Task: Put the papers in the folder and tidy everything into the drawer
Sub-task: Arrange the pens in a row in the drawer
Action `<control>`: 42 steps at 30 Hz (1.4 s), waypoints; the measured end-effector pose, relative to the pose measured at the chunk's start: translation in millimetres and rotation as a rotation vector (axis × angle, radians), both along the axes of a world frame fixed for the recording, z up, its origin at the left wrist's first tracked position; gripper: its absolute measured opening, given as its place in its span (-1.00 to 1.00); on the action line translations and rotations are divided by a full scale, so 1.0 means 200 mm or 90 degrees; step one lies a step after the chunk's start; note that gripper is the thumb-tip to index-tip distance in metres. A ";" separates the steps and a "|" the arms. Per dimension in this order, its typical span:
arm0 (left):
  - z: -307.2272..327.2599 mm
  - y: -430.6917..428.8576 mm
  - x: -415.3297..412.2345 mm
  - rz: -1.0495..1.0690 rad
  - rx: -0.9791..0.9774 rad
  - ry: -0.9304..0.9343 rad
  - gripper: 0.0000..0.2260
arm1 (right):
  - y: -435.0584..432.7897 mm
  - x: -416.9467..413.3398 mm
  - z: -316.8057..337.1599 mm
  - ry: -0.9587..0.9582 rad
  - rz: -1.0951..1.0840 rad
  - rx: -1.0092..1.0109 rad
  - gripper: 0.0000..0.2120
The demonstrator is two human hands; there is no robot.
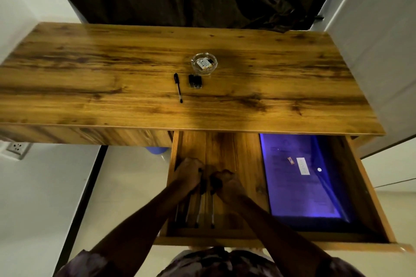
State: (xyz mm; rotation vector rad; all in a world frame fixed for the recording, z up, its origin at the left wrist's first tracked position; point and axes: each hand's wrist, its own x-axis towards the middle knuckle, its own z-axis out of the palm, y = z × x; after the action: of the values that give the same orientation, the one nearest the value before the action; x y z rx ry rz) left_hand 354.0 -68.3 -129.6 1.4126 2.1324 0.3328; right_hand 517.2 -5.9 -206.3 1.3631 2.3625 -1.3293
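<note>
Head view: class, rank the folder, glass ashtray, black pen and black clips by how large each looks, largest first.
1. Folder, largest, though nearer the camera.
2. Pen and ashtray: too close to rank, the pen long but thin.
3. Clips, smallest.

Print on the purple folder (301,177) is too blurred to read; both hands' fingers (191,164) curl in shadow, each grip hidden, at lower centre.

Drawer (369,198) stood pulled out under the bench (90,78) edge. Folder (301,177) filled its right side; both hands (190,174) and several pens (199,211) crowded the left. Bare wood lay between. On the bench, 1 pen (178,87), clips (195,81) and ashtray (204,62) clustered mid-surface; both ends stood open.
</note>
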 end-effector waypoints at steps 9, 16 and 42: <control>0.19 0.06 -0.05 -0.243 -0.084 0.134 -0.76 | 0.04 0.01 0.09 0.036 -0.038 0.002 -0.80; 0.16 0.02 -0.03 -0.313 -0.131 0.163 -0.83 | 0.03 0.00 0.03 0.023 -0.009 -0.004 -0.83; 0.13 0.02 -0.04 -0.309 -0.187 0.134 -0.77 | 0.04 0.02 -0.11 0.032 -0.001 0.049 -0.65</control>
State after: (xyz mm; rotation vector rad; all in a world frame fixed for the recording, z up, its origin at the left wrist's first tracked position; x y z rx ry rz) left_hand 345.2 -65.2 -104.1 1.7753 1.8130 -0.3127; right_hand 520.7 1.4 -228.5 1.3676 2.4701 -1.3014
